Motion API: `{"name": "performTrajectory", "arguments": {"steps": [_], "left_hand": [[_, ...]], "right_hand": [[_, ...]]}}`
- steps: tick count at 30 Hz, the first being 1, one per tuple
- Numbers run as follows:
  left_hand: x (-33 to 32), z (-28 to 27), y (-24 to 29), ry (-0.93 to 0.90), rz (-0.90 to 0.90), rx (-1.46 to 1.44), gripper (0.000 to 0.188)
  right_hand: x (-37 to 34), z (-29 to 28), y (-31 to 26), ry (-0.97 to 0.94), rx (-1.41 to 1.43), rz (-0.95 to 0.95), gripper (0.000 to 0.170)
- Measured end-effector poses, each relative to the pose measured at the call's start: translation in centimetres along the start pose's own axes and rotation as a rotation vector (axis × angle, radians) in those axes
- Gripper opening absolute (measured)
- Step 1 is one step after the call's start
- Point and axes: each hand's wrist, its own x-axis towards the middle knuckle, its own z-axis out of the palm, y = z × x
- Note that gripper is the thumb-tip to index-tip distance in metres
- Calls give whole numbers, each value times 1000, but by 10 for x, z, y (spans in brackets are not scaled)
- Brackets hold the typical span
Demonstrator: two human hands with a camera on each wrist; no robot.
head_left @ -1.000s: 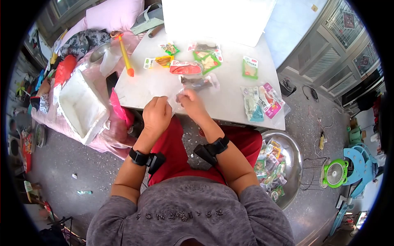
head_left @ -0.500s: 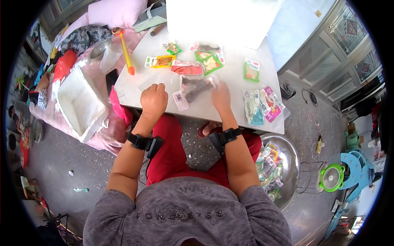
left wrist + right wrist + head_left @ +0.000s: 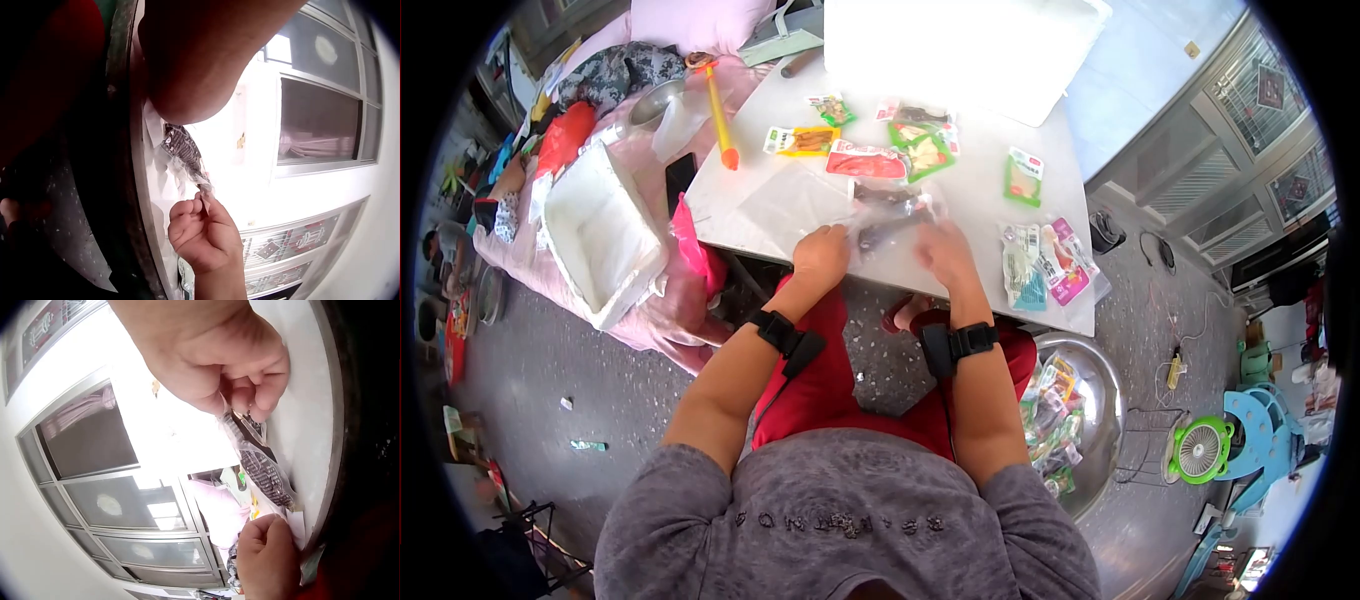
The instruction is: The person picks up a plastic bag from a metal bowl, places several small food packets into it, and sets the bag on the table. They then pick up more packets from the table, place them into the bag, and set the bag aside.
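A clear packet with dark contents point(image 3: 884, 235) lies at the table's near edge between the two hands. In the right wrist view the right hand point(image 3: 240, 372) pinches one end of this dark packet point(image 3: 265, 475), and the curled left hand point(image 3: 269, 556) is at its other end. The left wrist view shows the right hand point(image 3: 209, 237) with thumb and fingertips on the packet's tip, while the left hand point(image 3: 194, 94) is near the other end. From above, the left hand point(image 3: 821, 255) has curled fingers and the right hand point(image 3: 945, 252) is slightly blurred. A clear plastic sheet or bag point(image 3: 785, 205) lies to the left.
Several food packets, including a red one point(image 3: 867, 160) and a green one point(image 3: 1024, 178), lie further back and right. A white box point(image 3: 960, 60) stands at the back. A metal basin point(image 3: 1090, 480) holds more packets at the lower right. A white foam box point(image 3: 600, 240) is at the left.
The left hand has moved right to the dark packet. The right hand first moved right, away from the left hand, and is now at the packet's right end.
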Motion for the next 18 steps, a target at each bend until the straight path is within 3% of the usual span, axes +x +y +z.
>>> {"name": "performTrajectory", "arguments": {"steps": [5,11,18], "left_hand": [[3,0,6,-21,-34,-30,12],[3,7,13,-35,-24,-47,13],[5,5,28,-154,-46,-54,16]], "right_hand": [[-29,-10,4,184,193,-2,10],[-65,-28,8,179,468,-106,5],[-68,-27,5,184,444,-109,7]]}}
